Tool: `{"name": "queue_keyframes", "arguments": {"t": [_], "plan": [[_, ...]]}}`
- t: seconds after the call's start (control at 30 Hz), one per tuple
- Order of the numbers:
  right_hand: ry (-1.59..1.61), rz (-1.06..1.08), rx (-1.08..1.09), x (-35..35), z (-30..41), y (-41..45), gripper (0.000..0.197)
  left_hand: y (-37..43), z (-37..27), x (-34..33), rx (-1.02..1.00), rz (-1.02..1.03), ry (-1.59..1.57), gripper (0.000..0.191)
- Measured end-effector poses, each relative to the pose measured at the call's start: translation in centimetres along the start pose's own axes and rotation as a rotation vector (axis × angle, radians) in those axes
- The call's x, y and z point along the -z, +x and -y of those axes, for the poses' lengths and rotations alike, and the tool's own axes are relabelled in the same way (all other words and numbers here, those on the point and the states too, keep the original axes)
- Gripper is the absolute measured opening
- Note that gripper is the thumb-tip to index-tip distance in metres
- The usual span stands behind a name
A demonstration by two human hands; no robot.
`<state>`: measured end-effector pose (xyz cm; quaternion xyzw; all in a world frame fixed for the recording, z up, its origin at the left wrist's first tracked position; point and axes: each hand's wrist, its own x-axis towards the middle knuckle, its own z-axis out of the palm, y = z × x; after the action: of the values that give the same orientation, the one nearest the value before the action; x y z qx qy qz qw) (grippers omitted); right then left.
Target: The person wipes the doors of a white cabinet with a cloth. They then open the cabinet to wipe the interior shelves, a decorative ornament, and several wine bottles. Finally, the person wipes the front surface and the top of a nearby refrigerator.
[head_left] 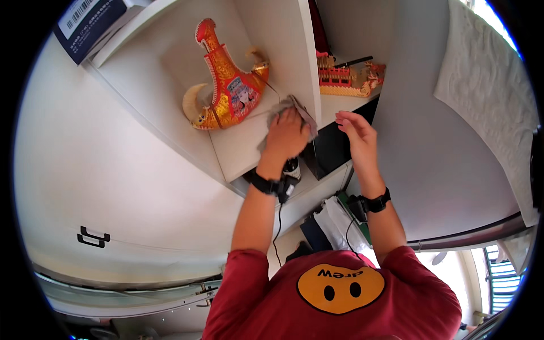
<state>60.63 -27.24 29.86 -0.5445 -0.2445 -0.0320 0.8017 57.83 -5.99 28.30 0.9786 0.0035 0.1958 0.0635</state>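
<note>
My left hand [285,136] presses palm down on a grey cloth [312,120], which lies on the white shelf board [231,155]; part of the cloth is hidden under the fingers. Just beyond it on the same shelf stands a gold and red boat-shaped ornament [225,89] with curled ends and a printed portrait panel. My right hand [361,138] is raised before the black panel [335,148] in the compartment to the right, its fingers slightly bent and the thumb apart, holding nothing.
A red and gold model boat [348,78] with a dark stick across it occupies the right compartment. An upright divider [293,46] separates the compartments. Below the shelf stands a dark bottle [292,169]. A dark blue box [91,29] overhangs at upper left. Cables [277,238] trail from both wrist devices.
</note>
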Motion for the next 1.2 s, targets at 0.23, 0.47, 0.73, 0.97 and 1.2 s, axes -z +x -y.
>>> {"name": "queue_keyframes", "arguments": {"t": [0.23,0.47,0.73,0.97,1.2], "plan": [[-0.047,-0.002,-0.031,-0.8,-4.2,-2.0,0.022,1.2,1.4,0.7,0.027,0.055,-0.014,0.055],[-0.371,-0.158,0.144,2.4,-6.3,-1.8,0.032,-4.0,-1.1,2.1,-0.097,0.004,-0.01,0.049],[-0.383,-0.118,0.085,1.0,-7.4,-3.4,0.035,0.8,0.2,0.1,0.025,0.107,0.066,0.06],[-0.407,-0.061,0.057,1.0,-8.2,-7.1,0.035,1.5,0.3,0.2,0.094,0.14,0.1,0.066],[-0.42,-0.032,0.008,1.9,-8.6,-9.6,0.034,-4.4,-3.1,1.4,-0.089,-0.034,0.182,0.053]]}}
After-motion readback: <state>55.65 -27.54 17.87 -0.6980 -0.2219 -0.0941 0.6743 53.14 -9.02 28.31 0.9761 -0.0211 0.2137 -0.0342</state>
